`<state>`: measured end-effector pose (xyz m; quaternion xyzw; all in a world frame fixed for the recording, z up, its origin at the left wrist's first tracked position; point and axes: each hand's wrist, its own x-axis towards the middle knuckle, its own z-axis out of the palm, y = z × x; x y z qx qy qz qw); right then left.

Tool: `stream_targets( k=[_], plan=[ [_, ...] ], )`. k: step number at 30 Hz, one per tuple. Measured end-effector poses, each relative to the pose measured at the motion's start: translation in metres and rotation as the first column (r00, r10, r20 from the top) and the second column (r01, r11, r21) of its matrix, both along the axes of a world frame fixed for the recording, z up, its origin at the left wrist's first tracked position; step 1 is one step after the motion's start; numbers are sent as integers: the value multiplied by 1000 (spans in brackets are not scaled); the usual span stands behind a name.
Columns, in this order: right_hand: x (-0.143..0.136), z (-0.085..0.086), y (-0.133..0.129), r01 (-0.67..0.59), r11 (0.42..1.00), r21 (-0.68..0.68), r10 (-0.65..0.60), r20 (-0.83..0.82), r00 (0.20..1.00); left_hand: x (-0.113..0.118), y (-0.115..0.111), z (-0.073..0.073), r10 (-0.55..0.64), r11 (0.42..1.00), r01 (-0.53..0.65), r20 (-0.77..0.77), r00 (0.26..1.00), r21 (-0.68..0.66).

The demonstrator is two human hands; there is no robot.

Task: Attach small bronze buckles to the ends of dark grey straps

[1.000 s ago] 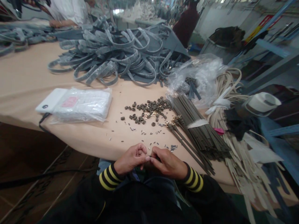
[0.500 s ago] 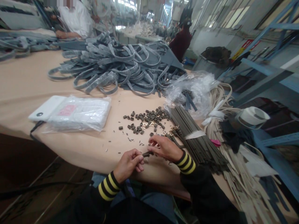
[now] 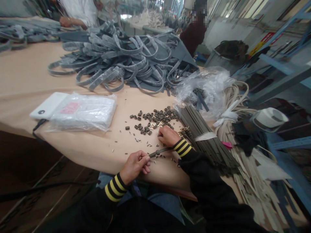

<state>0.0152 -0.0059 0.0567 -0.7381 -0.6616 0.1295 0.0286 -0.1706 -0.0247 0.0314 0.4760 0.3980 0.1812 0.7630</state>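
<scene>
My left hand (image 3: 137,164) pinches the end of a narrow dark olive strap (image 3: 159,151) close to the table's front edge. The strap runs right and passes beneath my right wrist, and a small band shows around it. My right hand (image 3: 167,136) is over the table at the near side of a pile of small olive loops (image 3: 162,116). Its fingers are curled down, and whatever is between them is hidden. A few gold-coloured metal buckles (image 3: 159,123) lie among the loops. Tiny loose bits (image 3: 148,144) are scattered in front of the pile.
A tied bundle of olive straps (image 3: 201,132) lies at right, beside pale cords (image 3: 233,106) and a clear plastic bag (image 3: 206,87). Blue-grey straps (image 3: 131,61) are heaped behind. At left is a plastic-wrapped white packet (image 3: 85,111). A person in a white top (image 3: 80,13) sits across the table.
My right hand has left the strap beside my left hand and moved up to the loop pile. My left hand still holds the strap, now more exposed. The view has tilted slightly downward.
</scene>
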Motion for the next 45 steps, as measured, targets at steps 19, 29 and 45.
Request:
stream_targets(
  k=[19, 29, 45],
  plan=[
    [-39, 6, -74, 271, 962, 40, -127, -813, 569, 0, -1, -1, 52, 998, -53, 27, 998, 24],
    [-53, -15, -82, 439, 891, -118, -213, -961, 175, 1, -3, -3, 58, 996, -60, 27, 998, 73],
    [-59, -9, -92, 381, 902, -203, -221, -975, 3, 0, -3, -5, 48, 997, -50, 41, 998, 66]
  ],
)
